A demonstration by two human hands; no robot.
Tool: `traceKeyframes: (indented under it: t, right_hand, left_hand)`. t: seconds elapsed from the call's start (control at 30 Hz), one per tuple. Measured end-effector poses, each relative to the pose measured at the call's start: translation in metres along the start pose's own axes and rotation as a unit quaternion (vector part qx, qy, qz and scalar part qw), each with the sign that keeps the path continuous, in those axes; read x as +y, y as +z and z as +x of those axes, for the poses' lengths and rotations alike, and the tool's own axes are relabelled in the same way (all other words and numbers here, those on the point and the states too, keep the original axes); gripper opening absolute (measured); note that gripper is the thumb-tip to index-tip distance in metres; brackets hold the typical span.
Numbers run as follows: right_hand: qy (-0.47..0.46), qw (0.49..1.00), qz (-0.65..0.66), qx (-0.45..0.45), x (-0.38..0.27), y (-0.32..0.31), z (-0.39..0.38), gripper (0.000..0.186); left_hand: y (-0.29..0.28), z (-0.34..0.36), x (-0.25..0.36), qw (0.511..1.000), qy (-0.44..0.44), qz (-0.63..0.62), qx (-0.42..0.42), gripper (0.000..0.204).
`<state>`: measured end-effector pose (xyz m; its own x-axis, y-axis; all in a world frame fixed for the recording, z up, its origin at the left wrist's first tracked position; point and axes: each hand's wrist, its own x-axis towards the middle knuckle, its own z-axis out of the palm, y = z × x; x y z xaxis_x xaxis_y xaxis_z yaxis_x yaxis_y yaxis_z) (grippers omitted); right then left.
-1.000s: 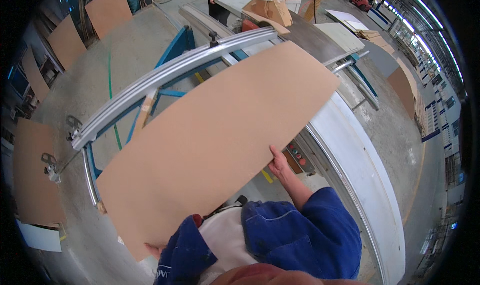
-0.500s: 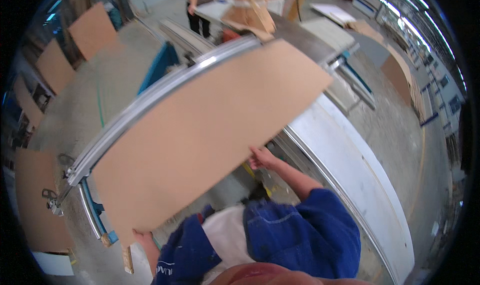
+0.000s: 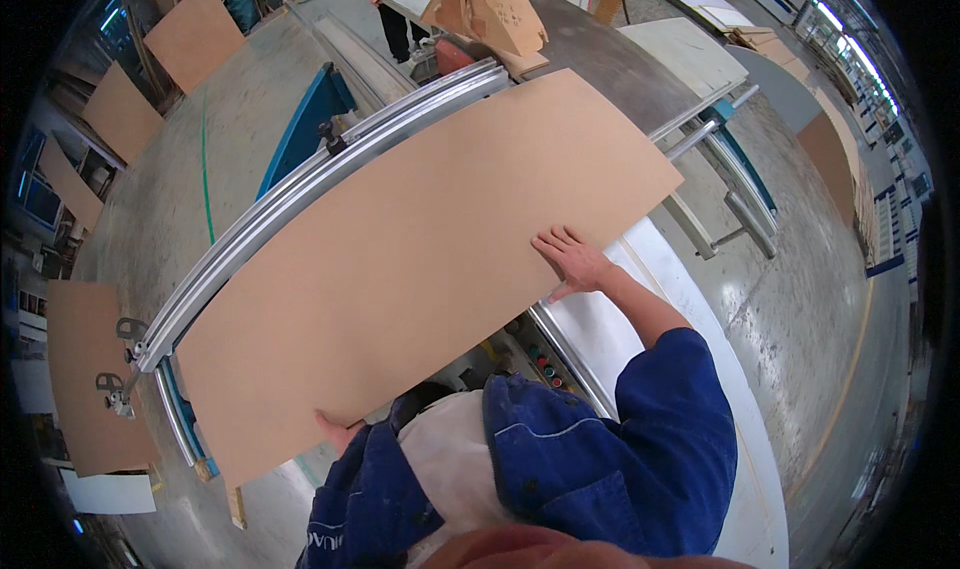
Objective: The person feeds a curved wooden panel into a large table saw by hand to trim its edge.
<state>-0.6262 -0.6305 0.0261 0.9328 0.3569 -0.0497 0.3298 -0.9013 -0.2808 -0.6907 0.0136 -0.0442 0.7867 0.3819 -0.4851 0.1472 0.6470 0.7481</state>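
Note:
A long brown fibreboard panel [image 3: 420, 239] lies slantwise in front of me, its far long edge along a curved-looking silver aluminium fence [image 3: 290, 194]. My right hand [image 3: 575, 262] rests on top of the panel near its close edge, right of the middle, with fingers spread and thumb at the edge. At the panel's near left edge, my left hand [image 3: 340, 432] holds the rim; its thumb shows on top and the other fingers are hidden. Beneath the panel runs a sliding table saw's metal rail [image 3: 575, 364], partly covered.
A cardboard-wrapped saw guard [image 3: 490, 14] stands beyond the panel on the dark saw table [image 3: 600, 54]. A person [image 3: 395, 19] is behind it. Brown boards [image 3: 195, 37] lean at the left. A white panel [image 3: 715, 369] lies at my right. Coloured buttons [image 3: 545, 367] sit below the edge.
My right hand has gone from gripping the near edge to lying flat on top, farther right. My left hand has shifted right along the edge. The panel sits slightly differently against the fence.

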Motion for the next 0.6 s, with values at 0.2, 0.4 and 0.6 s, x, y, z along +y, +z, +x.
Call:
traceKeyframes:
  t: [0.2, 0.4, 0.6]
  right_hand:
    - [-0.066, 0.995, -0.07, 0.031, 0.027, 0.015, 0.012, 0.131]
    - [-0.078, 0.995, -0.052, 0.021, 0.019, 0.013, 0.03, 0.131]
    - [-0.127, 0.991, -0.015, 0.029, 0.037, 0.014, 0.043, 0.129]
  left_hand:
    - [0.022, 0.003, 0.0, 0.998, -0.065, -0.009, 0.006, 0.059]
    - [0.026, 0.016, 0.01, 0.996, -0.091, -0.014, 0.018, 0.061]
    - [0.033, 0.024, 0.013, 0.993, -0.11, -0.02, 0.033, 0.063]
